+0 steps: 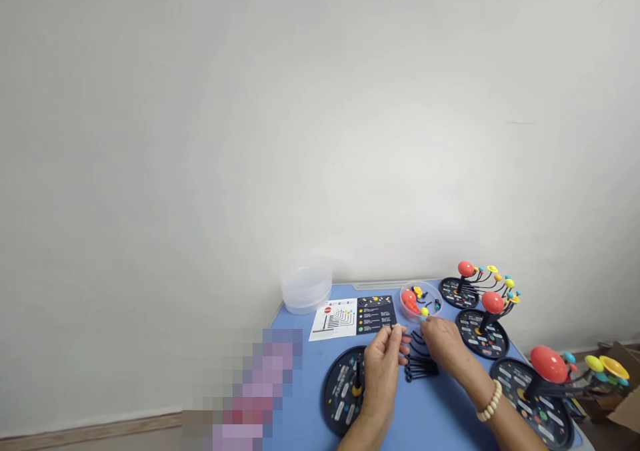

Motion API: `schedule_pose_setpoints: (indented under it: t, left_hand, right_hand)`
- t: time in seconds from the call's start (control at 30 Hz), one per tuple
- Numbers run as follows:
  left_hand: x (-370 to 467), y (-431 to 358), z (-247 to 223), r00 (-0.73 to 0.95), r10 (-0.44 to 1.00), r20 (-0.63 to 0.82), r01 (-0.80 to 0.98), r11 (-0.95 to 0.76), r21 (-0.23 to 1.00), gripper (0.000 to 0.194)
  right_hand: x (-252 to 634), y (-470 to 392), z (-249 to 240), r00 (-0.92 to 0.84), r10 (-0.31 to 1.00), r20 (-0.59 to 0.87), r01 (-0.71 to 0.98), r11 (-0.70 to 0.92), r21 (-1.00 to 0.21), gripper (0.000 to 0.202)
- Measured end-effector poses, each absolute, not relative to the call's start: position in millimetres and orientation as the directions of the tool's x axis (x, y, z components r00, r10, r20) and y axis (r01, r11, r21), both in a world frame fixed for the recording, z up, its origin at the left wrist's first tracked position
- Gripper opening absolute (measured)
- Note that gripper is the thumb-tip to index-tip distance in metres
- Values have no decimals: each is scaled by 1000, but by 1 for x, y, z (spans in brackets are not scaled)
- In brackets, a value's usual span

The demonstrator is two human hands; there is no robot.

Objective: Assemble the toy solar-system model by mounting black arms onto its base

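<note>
My left hand (384, 361) is held above the right edge of a round black base (339, 389) printed with coloured dots and labels. Its thumb and fingers come together, but what they pinch is too small to make out. My right hand (443, 343), with a bead bracelet at the wrist, is closed at the near rim of a clear round tray (401, 297). A small blue ball (423, 319) shows at its fingertips, by a yellow ball (425, 311). Between my hands, several thin black curved rods (423, 367) lie side by side on the blue table (300, 377).
Three assembled solar system models, each with a red ball (549, 363), line the table's right side. A printed instruction sheet (334, 331) lies behind the left base. Stacked clear containers (307, 291) stand at the back left. Cardboard boxes (627, 407) sit beyond the right edge.
</note>
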State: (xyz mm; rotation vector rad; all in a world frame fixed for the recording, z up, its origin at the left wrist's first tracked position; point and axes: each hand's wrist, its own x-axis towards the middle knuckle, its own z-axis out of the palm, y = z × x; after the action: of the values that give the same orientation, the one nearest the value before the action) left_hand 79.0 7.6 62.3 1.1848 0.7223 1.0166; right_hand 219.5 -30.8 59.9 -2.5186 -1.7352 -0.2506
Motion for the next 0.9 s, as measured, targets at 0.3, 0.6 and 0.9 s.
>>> schedule_pose_setpoints:
  t: [0.3, 0.6, 0.9]
  left_hand:
    - [79, 7, 62, 396, 917, 51, -255, 57, 965, 51]
    - [78, 6, 64, 406, 912, 53, -254, 58, 965, 48]
    - [80, 4, 63, 562, 827, 19, -199, 113, 973, 49]
  right_hand:
    - [217, -35, 66, 341, 933, 113, 937, -347, 33, 31]
    - [219, -47, 78, 352, 928, 120, 936, -350, -39, 29]
    - [219, -68, 107, 369, 784, 499, 804, 0, -594, 27]
